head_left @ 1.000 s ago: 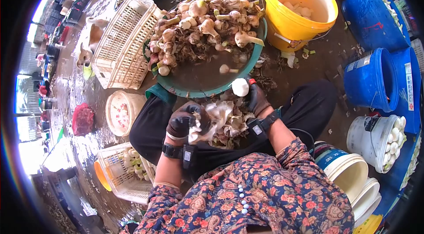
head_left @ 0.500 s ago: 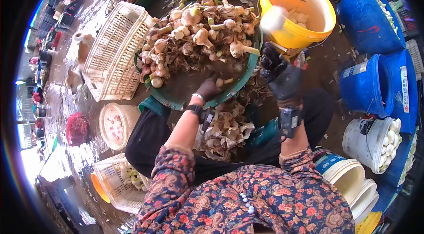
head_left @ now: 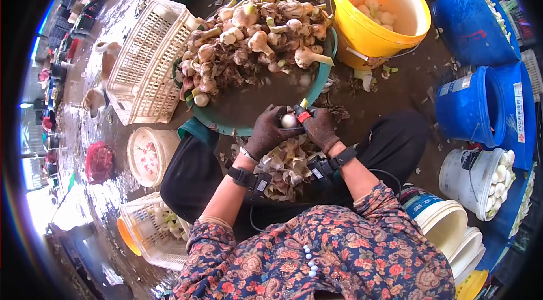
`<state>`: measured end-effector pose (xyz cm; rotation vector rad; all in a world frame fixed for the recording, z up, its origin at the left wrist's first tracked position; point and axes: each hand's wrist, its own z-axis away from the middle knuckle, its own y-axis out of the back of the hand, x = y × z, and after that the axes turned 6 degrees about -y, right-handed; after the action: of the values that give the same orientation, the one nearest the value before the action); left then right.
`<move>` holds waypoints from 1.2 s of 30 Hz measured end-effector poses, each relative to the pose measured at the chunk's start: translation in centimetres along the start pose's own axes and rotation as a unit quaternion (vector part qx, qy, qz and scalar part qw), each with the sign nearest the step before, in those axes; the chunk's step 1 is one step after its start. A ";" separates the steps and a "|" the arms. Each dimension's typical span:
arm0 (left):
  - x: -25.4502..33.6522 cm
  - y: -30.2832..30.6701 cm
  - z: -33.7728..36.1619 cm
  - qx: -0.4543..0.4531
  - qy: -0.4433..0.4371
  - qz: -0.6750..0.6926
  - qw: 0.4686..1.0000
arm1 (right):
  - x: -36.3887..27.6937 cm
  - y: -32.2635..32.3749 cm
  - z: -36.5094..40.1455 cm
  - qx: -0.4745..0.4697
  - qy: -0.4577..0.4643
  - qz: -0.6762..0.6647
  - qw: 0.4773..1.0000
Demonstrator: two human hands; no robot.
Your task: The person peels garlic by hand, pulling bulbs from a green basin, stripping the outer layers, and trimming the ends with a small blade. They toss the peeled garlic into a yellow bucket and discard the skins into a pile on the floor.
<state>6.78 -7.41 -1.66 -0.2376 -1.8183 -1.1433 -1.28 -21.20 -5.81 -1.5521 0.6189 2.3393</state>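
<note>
My left hand (head_left: 270,131), in a dark glove, is closed around a white garlic bulb (head_left: 290,121) just over the near rim of the green basin (head_left: 237,129). Against the bulb's stem side, my gloved right hand (head_left: 320,129) is closed on a small tool with a red part (head_left: 304,116); its blade or tip cannot be made out. A pale green stem (head_left: 305,103) sticks up between the hands. Unpeeled garlic bulbs (head_left: 249,45) are heaped in the basin's far part. Below my hands, papery peelings (head_left: 285,170) lie between my legs.
A yellow bucket (head_left: 373,39) with several white bulbs stands beyond the basin at right. Blue bucket (head_left: 469,108) and white bucket of bulbs (head_left: 464,178) line the right side. White crates (head_left: 150,62) and a pale tub (head_left: 151,155) stand at left.
A white bulb, blurred in the air by the yellow bucket, is gone from there. My right hand has come back from near that bucket; my left hand has lifted a bulb from the basin.
</note>
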 end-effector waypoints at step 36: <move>-0.6 0.7 5.5 0.013 0.090 0.009 0.996 | -0.6 -0.8 4.2 -0.078 0.284 0.099 0.950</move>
<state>4.18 -2.52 -2.40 -0.1302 -1.6679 -1.0910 -4.11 -18.50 -4.04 -2.3684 0.7531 2.0995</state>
